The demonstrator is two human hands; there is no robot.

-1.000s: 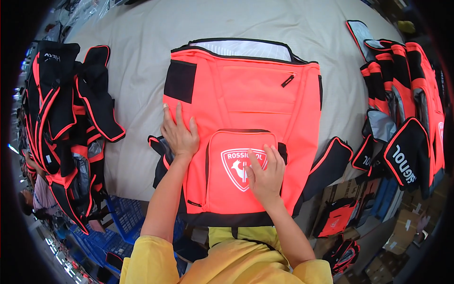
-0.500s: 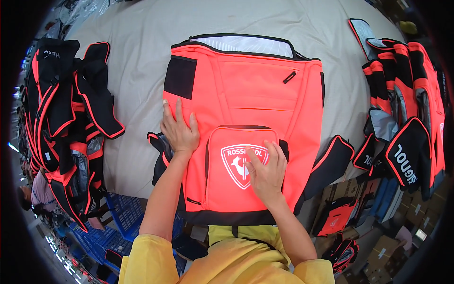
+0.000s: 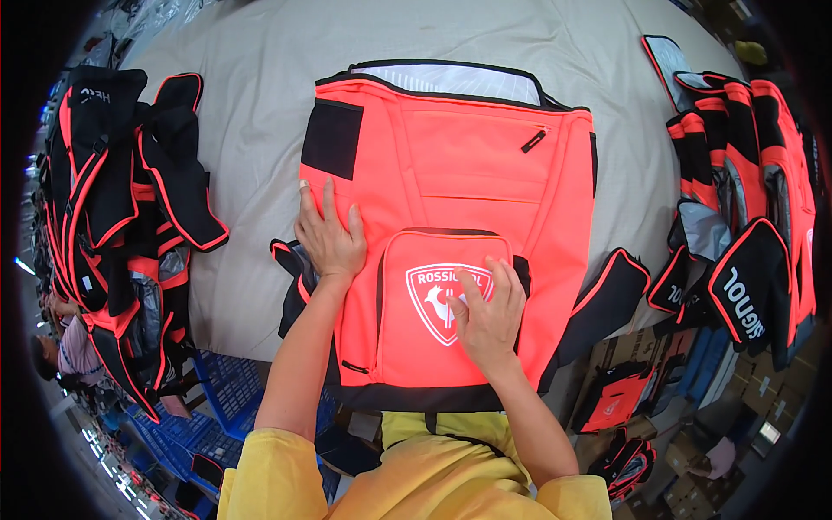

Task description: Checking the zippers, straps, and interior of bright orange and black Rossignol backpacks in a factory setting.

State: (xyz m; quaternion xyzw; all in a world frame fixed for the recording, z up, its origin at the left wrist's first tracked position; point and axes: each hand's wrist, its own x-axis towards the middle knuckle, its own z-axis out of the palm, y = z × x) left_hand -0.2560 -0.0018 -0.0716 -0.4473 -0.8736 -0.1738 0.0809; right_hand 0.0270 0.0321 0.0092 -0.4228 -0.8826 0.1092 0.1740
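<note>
A neon coral and black backpack [image 3: 485, 173] lies flat in front of me, its top end pointing away and its pale lining showing at the open mouth. My left hand [image 3: 331, 238] rests with spread fingers on the bag's left side, just below a black side panel [image 3: 334, 139]. Over the front pocket [image 3: 407, 347], which bears a white shield logo, my right hand [image 3: 492, 312] lies with its fingers apart and slightly bent. Neither hand holds anything. A short black zipper pull [image 3: 533, 141] hangs near the bag's upper right.
Beige cloth covers the table [image 3: 251, 104]. Matching black and coral bag pieces are piled at the left [image 3: 104, 199] and the right [image 3: 737, 173]. Blue plastic crates [image 3: 234, 390] stand below the near left edge, cartons [image 3: 771, 381] at the lower right.
Both hands stay almost in place on the backpack; the fingers of my right hand have shifted only slightly. In the background, a person at the far left has moved a little.
</note>
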